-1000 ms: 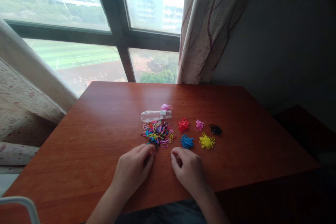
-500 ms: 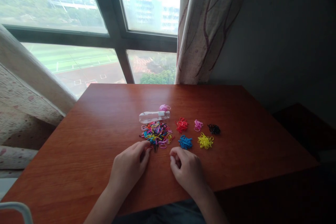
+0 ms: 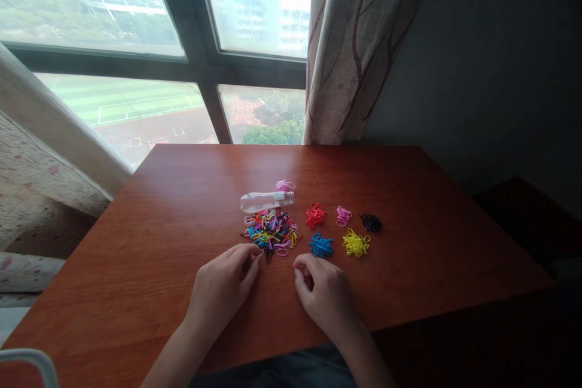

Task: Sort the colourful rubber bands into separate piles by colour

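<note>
My left hand [image 3: 225,282] rests on the table at the near edge of a mixed pile of small rubber bands [image 3: 271,227]. Its thumb and forefinger are closed together beside the pile; anything between them is too small to make out. To the right, my right hand [image 3: 325,291] lies with curled fingers just below the blue rubber bands [image 3: 321,245]. Whatever its fingers might hold is hidden. Sorted clusters sit further right: red rubber bands [image 3: 314,215], pink rubber bands [image 3: 344,215], black rubber bands [image 3: 371,222] and yellow rubber bands [image 3: 356,243].
Behind the mixed pile a clear plastic bottle [image 3: 264,200] lies on its side, with a pink looped item [image 3: 285,185] by its neck. The wooden table [image 3: 150,242] meets a window and curtain [image 3: 350,60]. A white curved bar [image 3: 34,356] shows at the lower left.
Both hands and the rubber bands stay practically where they were. Only a very slight shift of the whole view shows.
</note>
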